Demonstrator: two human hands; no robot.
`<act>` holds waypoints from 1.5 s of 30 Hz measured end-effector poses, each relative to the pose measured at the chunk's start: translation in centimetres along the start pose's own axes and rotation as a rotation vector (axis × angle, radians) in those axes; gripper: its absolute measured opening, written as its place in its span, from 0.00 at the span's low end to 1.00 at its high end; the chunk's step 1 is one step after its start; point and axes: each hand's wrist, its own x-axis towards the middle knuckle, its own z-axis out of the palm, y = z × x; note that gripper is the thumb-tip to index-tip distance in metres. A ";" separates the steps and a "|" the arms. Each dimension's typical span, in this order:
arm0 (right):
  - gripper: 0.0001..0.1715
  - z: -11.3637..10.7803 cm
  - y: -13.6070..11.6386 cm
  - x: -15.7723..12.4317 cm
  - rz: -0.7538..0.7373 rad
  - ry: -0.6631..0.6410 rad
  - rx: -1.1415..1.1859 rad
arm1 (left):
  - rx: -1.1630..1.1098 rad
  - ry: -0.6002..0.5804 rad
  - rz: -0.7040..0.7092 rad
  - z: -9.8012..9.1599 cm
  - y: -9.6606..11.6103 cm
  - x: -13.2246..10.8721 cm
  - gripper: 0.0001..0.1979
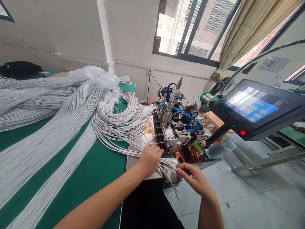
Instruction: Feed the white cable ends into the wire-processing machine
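Note:
Several white cables [168, 179] run under my left hand [150, 158], whose fingers are curled over them at the machine's near end. Their free ends fan out to the right and downward. My right hand [190, 176] pinches the end of one cable between thumb and forefinger, just right of the left hand. Beyond both hands stands a wire-processing machine [170, 138] with metal cylinders and blue air hoses. Other white cables [119, 127] curve from the table into its black row of slots.
Long white cable bundles [59, 133], partly wrapped in clear plastic [95, 78], cover much of the green table [100, 165]. A touch-screen panel [254, 106] overhangs the right side. Red-handled scissors [195, 154] and a solder wire spool [209, 98] are near the machine.

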 end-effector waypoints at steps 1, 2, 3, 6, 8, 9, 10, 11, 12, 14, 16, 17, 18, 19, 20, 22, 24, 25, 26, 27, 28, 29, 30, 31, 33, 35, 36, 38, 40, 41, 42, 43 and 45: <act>0.17 0.0 0.0 0.0 0.003 -0.005 0.003 | -0.001 0.003 0.002 0.0 0.0 0.0 0.19; 0.17 0.1 0.0 0.0 0.005 -0.011 0.004 | -0.002 0.007 0.003 0.0 0.0 0.0 0.18; 0.17 0.1 -0.1 0.0 0.007 -0.015 0.004 | -0.001 0.010 0.004 0.0 0.0 0.0 0.18; 0.18 0.2 -0.2 0.0 0.012 -0.015 0.007 | 0.003 0.009 0.003 0.0 0.0 0.0 0.18; 0.19 0.2 -0.2 0.0 0.016 -0.007 0.016 | 0.004 0.001 0.001 -0.1 0.0 0.0 0.19; 0.19 0.2 -0.2 0.0 0.018 -0.004 0.019 | 0.003 -0.004 0.000 -0.1 0.0 0.0 0.19; 0.19 0.2 -0.2 0.0 0.019 -0.001 0.020 | 0.001 -0.010 -0.002 -0.1 0.0 0.0 0.19; 0.19 0.2 -0.2 0.0 0.018 0.002 0.019 | 0.000 -0.014 -0.003 -0.1 0.0 0.0 0.19; 0.19 0.3 -0.2 0.0 0.017 0.003 0.016 | -0.001 -0.016 -0.003 -0.1 0.0 0.0 0.19; 0.19 0.3 -0.1 0.0 0.017 0.003 0.011 | -0.003 -0.016 -0.002 -0.1 0.0 0.0 0.19; 0.19 0.3 0.1 0.1 0.019 0.002 0.008 | -0.008 -0.014 -0.001 0.0 0.0 0.0 0.19; 0.19 0.4 0.1 0.1 0.021 0.003 0.008 | -0.012 -0.012 -0.001 0.0 0.0 0.0 0.19; 0.18 0.4 0.2 0.1 0.022 0.004 0.008 | -0.018 -0.010 -0.002 0.0 0.0 0.0 0.19; 0.18 0.4 0.2 0.1 0.021 0.004 0.010 | -0.023 -0.006 -0.002 0.0 -0.1 0.0 0.19; 0.18 0.4 0.3 0.2 0.020 0.005 0.013 | -0.029 -0.002 -0.002 0.0 -0.1 0.0 0.20; 0.18 0.4 0.3 0.2 0.018 0.006 0.020 | -0.037 0.004 -0.004 0.0 -0.1 0.0 0.20; 0.18 0.5 0.4 0.2 0.021 0.003 0.025 | -0.040 0.001 -0.006 0.0 -0.1 0.0 0.21; 0.19 0.5 0.4 0.2 0.023 0.002 0.026 | -0.040 -0.002 -0.008 -0.1 0.0 0.0 0.21; 0.19 0.5 0.4 0.2 0.024 0.001 0.024 | -0.040 -0.007 -0.010 -0.1 0.0 0.0 0.22; 0.19 0.5 0.5 0.2 0.024 0.002 0.022 | -0.040 -0.012 -0.010 -0.2 0.0 0.0 0.22; 0.19 0.5 0.5 0.2 0.022 0.005 0.020 | -0.042 -0.016 -0.011 -0.2 0.0 0.1 0.23; 0.19 0.6 0.6 0.2 0.020 0.009 0.018 | -0.043 -0.020 -0.012 -0.2 0.0 0.1 0.23; 0.19 0.6 0.6 0.2 0.017 0.012 0.017 | -0.046 -0.022 -0.013 -0.3 0.0 0.1 0.23; 0.19 0.6 0.7 0.2 0.014 0.013 0.017 | -0.048 -0.023 -0.014 -0.3 0.0 0.1 0.23; 0.19 0.6 0.7 0.2 0.009 0.014 0.019 | -0.050 -0.023 -0.016 -0.3 0.0 0.1 0.23; 0.19 0.6 0.6 0.2 0.008 0.014 0.021 | -0.053 -0.028 -0.014 -0.3 0.0 0.1 0.23; 0.19 0.6 0.6 0.2 0.009 0.012 0.023 | -0.055 -0.030 -0.012 -0.3 0.0 0.1 0.24; 0.19 0.6 0.5 0.3 0.011 0.006 0.027 | -0.063 -0.032 -0.012 -0.2 0.0 0.2 0.24; 0.19 0.6 0.4 0.3 0.012 0.002 0.028 | -0.068 -0.026 -0.015 -0.2 0.0 0.2 0.23; 0.19 0.6 0.4 0.3 0.012 0.003 0.027 | -0.069 -0.021 -0.015 -0.1 0.0 0.1 0.22; 0.19 0.6 0.4 0.3 0.012 0.006 0.026 | -0.070 -0.016 -0.015 -0.1 0.0 0.1 0.21; 0.19 0.6 0.4 0.3 0.012 0.007 0.026 | -0.069 -0.013 -0.016 0.0 -0.1 0.1 0.21; 0.19 0.7 0.5 0.3 0.011 0.006 0.031 | -0.069 -0.011 -0.015 0.0 -0.1 0.1 0.20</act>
